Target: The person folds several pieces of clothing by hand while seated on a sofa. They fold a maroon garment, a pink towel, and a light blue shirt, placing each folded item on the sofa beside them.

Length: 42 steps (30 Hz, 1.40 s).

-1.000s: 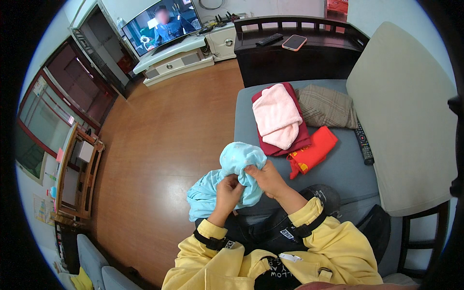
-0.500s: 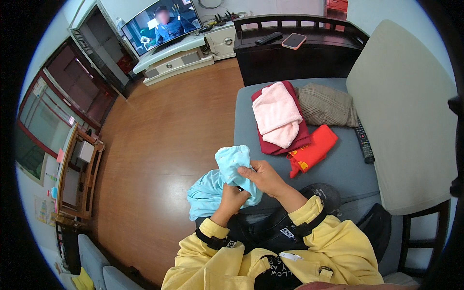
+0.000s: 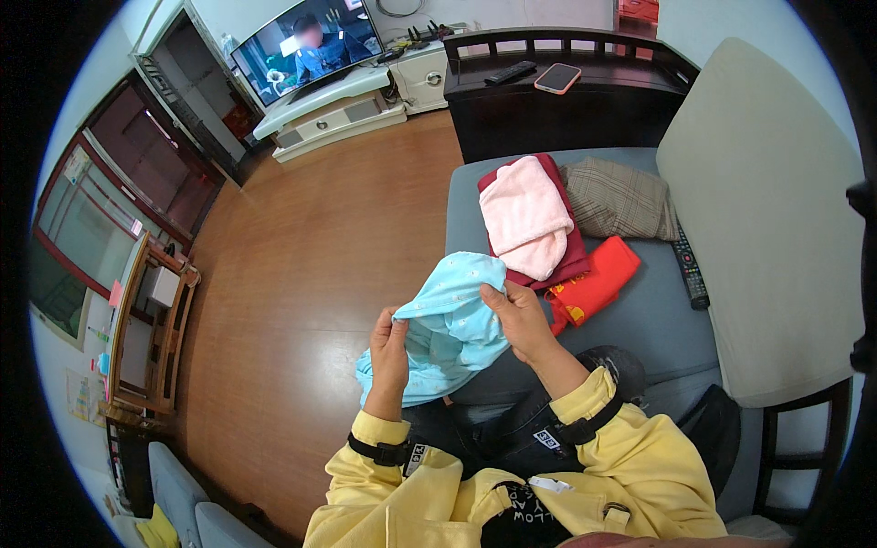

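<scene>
A light blue patterned cloth garment (image 3: 448,333) hangs stretched between my hands above my lap; its exact kind does not show. My left hand (image 3: 390,350) pinches its left edge between thumb and fingers. The upper right edge is gripped by my right hand (image 3: 523,321), thumb on top. Just beyond my right hand, on the grey seat, lie a folded pink fleece cloth (image 3: 525,215) on top of a folded dark red cloth (image 3: 575,258). Beside them are a bright red folded cloth (image 3: 598,279) with yellow marks and a brown plaid cloth (image 3: 621,201).
A black remote control (image 3: 690,269) lies against the beige backrest cushion (image 3: 758,228). On the dark wooden armrest (image 3: 566,114) are a phone (image 3: 558,79) and another remote (image 3: 510,73). A television (image 3: 306,50) stands on a white cabinet (image 3: 338,114) across the wooden floor (image 3: 311,237).
My left hand has moved left and up, and my right hand slightly right. The bunched blue garment is now spread wider between them.
</scene>
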Available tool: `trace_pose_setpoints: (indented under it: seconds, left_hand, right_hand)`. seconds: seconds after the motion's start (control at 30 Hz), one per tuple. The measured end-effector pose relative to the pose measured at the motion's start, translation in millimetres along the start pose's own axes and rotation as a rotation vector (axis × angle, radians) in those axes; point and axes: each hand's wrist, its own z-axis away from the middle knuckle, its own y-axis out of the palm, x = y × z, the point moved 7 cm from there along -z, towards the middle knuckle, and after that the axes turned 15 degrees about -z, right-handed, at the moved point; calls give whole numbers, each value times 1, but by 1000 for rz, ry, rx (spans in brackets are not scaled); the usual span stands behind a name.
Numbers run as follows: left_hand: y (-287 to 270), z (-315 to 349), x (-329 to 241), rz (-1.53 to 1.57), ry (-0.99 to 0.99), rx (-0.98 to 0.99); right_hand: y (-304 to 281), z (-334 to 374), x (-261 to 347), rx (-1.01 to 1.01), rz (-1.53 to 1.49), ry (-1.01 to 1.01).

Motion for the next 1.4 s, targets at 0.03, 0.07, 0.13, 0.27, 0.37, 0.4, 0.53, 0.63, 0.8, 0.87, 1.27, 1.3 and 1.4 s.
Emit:
trace_pose_setpoints:
  seconds: [0.03,0.07,0.13,0.27,0.37,0.4,0.53,0.63,0.8,0.87,1.27,1.3,1.4]
  left_hand:
    - [0,0,-2,21,-1,9]
    - [1,1,-3,45,-6,23]
    - [1,3,-7,8,0,16]
    - [2,8,-10,-202,73,47]
    - [6,10,0,-646,196,126]
    - [5,9,3,-737,283,75]
    - [-31,-3,42,-989,169,-103]
    - [-66,-10,64,-771,-22,-174]
    - [-104,-26,34,-274,31,-278]
    - [-117,-34,13,-123,53,-282]
    - [-139,-22,-112,-463,288,-355]
    - [-140,-19,-122,-491,306,-356]
    - [-153,-19,-151,-493,311,-367]
  right_hand:
    - [0,0,1,-3,-2,-12]
    - [0,0,1,1,-24,-13]
    - [-2,1,6,-33,8,-71]
    - [-5,0,16,-61,-24,-111]
    - [-5,-1,16,-35,-120,-99]
    - [-8,-2,14,-67,-129,-77]
    - [-13,-3,10,-94,-226,-87]
    - [-13,-4,9,-97,-226,-84]
    - [-2,-1,11,-9,94,5]
    - [4,1,10,62,319,95]
    - [6,1,-3,291,1164,10]
    - [3,-2,3,249,1170,-87]
    - [-9,-13,19,74,1047,-332]
